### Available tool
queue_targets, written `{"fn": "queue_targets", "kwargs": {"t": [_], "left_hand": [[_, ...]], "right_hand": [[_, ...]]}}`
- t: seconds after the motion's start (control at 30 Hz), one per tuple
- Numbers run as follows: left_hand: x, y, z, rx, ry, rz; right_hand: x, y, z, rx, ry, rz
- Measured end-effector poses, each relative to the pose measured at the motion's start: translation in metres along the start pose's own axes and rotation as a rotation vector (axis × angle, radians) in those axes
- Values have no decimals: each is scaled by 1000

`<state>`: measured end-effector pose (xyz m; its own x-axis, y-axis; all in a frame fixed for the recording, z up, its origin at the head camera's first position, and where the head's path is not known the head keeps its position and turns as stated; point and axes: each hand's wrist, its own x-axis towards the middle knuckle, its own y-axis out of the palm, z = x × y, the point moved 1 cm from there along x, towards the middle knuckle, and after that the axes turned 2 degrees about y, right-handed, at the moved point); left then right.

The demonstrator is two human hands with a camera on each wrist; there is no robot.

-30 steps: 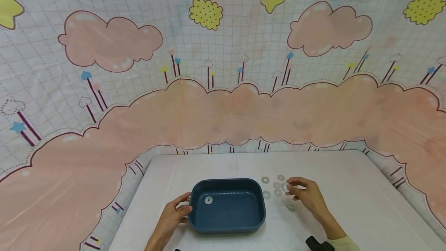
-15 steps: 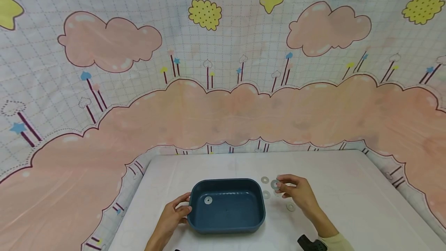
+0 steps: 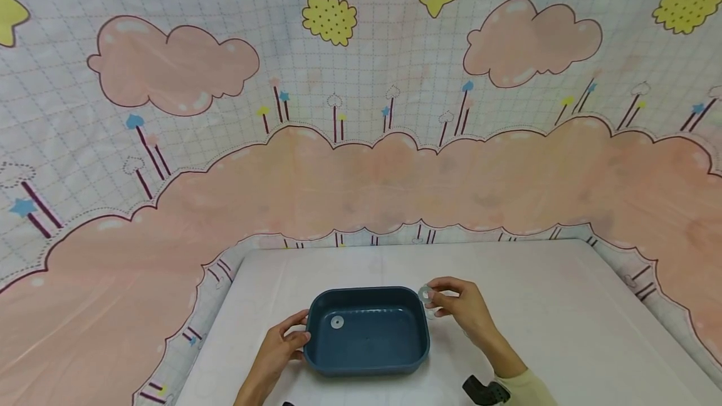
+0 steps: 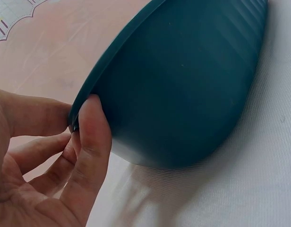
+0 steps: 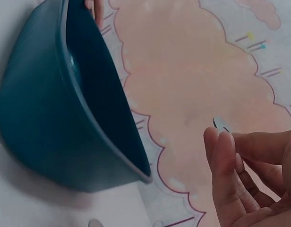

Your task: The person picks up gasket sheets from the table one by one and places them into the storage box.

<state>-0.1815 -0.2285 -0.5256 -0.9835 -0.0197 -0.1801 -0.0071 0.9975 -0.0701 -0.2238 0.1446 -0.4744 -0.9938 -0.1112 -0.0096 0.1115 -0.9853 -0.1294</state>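
My left hand (image 3: 274, 346) grips the left rim of a dark blue plastic box (image 3: 366, 371); in the left wrist view its thumb and fingers pinch the edge of the box (image 4: 174, 85). A round metal washer (image 3: 336, 322) lies inside, toward the box's left end. With thumb and fingertips my right hand (image 3: 462, 306) pinches another washer (image 3: 423, 294), raised just outside the box's right back corner. That held washer (image 5: 220, 124) shows nearly edge-on in the right wrist view. Below the right fingers, part of a washer (image 3: 431, 314) shows on the table; the hand hides the ones behind it.
The box stands on a white-covered table (image 3: 316, 268). A patterned cloth (image 3: 361, 187) with clouds and stars hangs behind it. A black wrist device (image 3: 485, 390) sits by the right sleeve.
My right hand has lifted a washer from the group and carried it left to the box's right edge. The left hand keeps its hold on the rim, and the box stays in place.
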Motion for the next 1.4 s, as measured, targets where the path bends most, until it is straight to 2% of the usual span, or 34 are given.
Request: {"fn": "queue_targets", "kwargs": {"t": [0.23,0.4,0.87,1.4], "left_hand": [[0,0,0,2,-5,-4],[1,0,1,3,-11,-7],[0,0,0,6,-5,-9],[0,1,0,15,-4,-16]], "right_hand": [[3,17,6,53,-16,72],[5,30,6,80,-5,94],[14,67,4,159,36,130],[21,98,0,221,96,161]]}}
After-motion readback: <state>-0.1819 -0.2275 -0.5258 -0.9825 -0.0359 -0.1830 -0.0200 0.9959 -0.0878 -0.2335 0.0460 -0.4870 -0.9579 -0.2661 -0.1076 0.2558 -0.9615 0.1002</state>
